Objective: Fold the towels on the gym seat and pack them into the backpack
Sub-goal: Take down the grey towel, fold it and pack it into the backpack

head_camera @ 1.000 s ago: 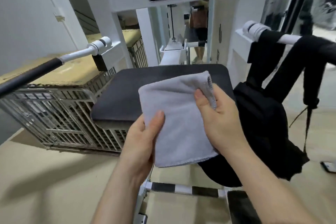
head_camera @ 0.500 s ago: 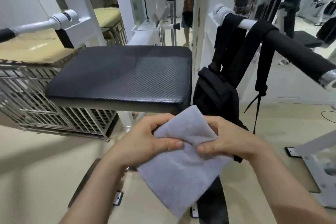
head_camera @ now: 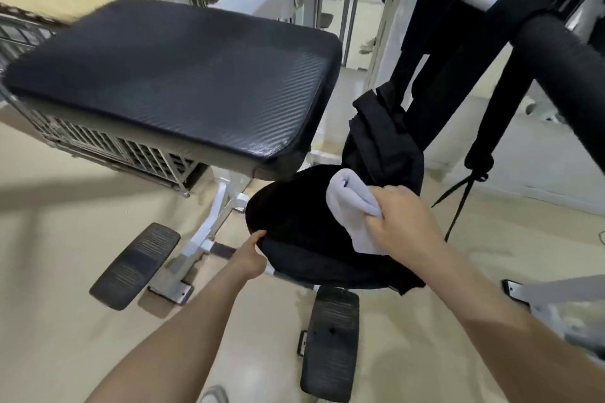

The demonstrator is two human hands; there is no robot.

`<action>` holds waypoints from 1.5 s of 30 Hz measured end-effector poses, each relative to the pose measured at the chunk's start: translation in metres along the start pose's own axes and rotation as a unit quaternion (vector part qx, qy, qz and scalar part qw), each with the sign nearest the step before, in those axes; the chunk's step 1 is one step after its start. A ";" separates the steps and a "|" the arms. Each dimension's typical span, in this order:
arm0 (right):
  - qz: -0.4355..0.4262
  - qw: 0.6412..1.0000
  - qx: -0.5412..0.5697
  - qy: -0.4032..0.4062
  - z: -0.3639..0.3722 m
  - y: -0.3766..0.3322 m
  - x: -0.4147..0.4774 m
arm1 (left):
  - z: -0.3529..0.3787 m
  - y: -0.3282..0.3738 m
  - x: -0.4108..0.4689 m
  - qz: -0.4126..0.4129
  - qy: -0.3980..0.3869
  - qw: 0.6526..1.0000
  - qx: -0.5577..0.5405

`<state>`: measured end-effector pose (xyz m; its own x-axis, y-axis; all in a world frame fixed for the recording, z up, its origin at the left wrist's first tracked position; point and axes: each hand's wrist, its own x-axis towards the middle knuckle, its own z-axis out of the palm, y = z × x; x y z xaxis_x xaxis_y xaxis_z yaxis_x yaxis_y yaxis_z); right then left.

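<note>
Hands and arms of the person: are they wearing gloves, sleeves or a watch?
No gloves and no sleeves. The left hand and right hand are bare. The left forearm and right forearm are bare too, right to the picture's edge. No watch or bracelet shows on either wrist. The picture is too blurred to tell about rings.

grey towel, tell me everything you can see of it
The towel is pale grey, soft-looking cloth, folded into a thick bundle with a rounded fold at its far end. The right hand grips its middle, hiding part of it. It is tilted over the open mouth of the black backpack; whether it touches the backpack cannot be told.
</note>
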<state>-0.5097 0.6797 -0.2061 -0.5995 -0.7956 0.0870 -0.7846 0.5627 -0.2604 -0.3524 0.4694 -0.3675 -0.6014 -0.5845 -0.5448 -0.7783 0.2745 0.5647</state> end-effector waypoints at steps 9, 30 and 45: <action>0.016 0.983 -0.179 0.048 0.004 0.051 -0.017 | 0.019 0.086 -0.033 0.228 0.034 0.887 0.400; 0.106 0.994 -0.025 0.000 -0.001 -0.062 -0.078 | -0.085 0.033 -0.319 0.502 0.075 0.818 0.271; 0.212 0.974 -0.032 -0.077 0.090 -0.106 -0.097 | -0.082 0.040 -0.350 0.573 0.068 0.750 0.324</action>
<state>-0.3541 0.6774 -0.2735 -0.8449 -0.5096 -0.1623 -0.4826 0.8573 -0.1795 -0.1581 0.6221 -0.1038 -0.9526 0.2585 0.1605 0.2847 0.9433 0.1707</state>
